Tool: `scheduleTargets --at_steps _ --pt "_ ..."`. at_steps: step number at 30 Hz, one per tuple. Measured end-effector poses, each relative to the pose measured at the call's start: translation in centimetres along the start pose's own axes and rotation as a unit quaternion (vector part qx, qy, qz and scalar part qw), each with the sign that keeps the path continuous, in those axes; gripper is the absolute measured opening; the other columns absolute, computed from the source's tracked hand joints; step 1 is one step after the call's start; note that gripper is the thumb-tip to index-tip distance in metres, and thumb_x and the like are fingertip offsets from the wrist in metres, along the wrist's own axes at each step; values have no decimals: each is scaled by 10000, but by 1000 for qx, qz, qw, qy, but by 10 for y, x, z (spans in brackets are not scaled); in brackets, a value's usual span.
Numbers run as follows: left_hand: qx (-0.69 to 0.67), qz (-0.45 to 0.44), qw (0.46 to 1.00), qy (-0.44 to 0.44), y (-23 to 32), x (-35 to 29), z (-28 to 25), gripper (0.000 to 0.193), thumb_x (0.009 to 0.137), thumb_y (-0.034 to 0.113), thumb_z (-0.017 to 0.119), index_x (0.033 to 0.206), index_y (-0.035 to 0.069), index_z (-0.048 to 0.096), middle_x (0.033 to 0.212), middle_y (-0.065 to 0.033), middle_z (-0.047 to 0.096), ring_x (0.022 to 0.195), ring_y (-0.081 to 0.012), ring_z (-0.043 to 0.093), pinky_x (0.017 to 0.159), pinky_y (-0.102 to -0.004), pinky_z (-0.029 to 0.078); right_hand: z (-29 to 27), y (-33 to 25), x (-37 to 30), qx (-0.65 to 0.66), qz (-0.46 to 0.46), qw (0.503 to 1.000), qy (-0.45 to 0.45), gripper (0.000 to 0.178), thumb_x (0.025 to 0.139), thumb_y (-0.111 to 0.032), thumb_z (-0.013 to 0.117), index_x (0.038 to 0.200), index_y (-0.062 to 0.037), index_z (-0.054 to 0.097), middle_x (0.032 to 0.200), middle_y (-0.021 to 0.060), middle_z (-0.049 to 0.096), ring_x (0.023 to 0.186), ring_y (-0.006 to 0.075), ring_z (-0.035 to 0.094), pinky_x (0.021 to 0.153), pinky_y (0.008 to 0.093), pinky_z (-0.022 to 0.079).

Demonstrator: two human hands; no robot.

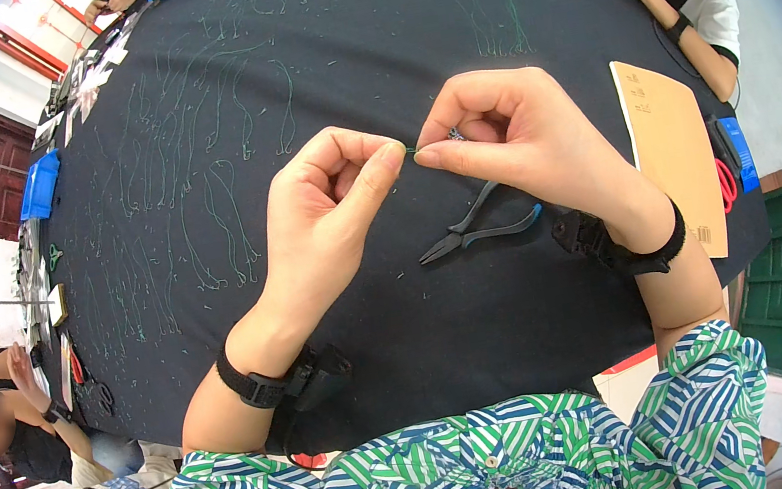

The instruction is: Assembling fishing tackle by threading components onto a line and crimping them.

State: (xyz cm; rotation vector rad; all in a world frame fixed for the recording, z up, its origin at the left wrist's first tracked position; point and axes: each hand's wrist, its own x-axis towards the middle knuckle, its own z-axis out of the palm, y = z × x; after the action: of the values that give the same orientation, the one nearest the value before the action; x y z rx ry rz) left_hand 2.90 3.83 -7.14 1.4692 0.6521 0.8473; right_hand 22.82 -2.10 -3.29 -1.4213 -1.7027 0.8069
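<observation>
Tablecloth (505, 329), black, with a tan booklet (672, 162) bearing small print at your right.
Your right hand (525, 128) and left hand (319, 205), near the pliers (482, 233), pinch what looks like green thread (410, 150), spanning between them.

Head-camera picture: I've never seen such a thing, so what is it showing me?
There's no robot here: these are a person's own left hand and right hand, seen from above by a wide fisheye camera worn on the head, which bends straight edges. Black straps circle both wrists. The fingers of both hands pinch a thin green thread. On the black cloth lie many loose green strands, pliers near the right hand and a tan-covered notebook further right. Other people are around it.
</observation>
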Motion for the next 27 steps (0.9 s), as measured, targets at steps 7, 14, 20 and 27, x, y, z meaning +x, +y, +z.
scheduleTargets --at_steps 7,14,20,27 --pt "69 20 997 -16 0 1 2 142 940 148 624 935 6 618 712 73 515 616 12 396 530 -163 318 3 20 5 49 -54 997 -31 185 834 -152 674 953 -12 647 896 38 621 625 65 528 516 219 399" --pt "102 20 994 -17 -1 1 -3 149 943 151 619 956 3 617 729 63 542 615 10 398 534 -165 323 2 12 7 296 89 941 -139 376 891 -110 594 1231 19 502 1097 110 649 845 158 671 620 244 528" --pt "58 -17 998 -32 8 0 -2 126 955 150 600 962 25 618 864 31 610 798 -20 532 703 -177 417 -2 21 8 305 94 933 -168 392 910 -175 627 1226 21 503 1075 128 655 868 173 671 698 262 545" --pt "60 -19 998 -25 5 0 -3 115 948 142 608 952 27 621 857 30 607 786 -19 529 699 -176 416 11 20 6 272 57 951 -133 266 884 -127 668 1104 -18 567 947 59 661 807 100 645 670 211 533"
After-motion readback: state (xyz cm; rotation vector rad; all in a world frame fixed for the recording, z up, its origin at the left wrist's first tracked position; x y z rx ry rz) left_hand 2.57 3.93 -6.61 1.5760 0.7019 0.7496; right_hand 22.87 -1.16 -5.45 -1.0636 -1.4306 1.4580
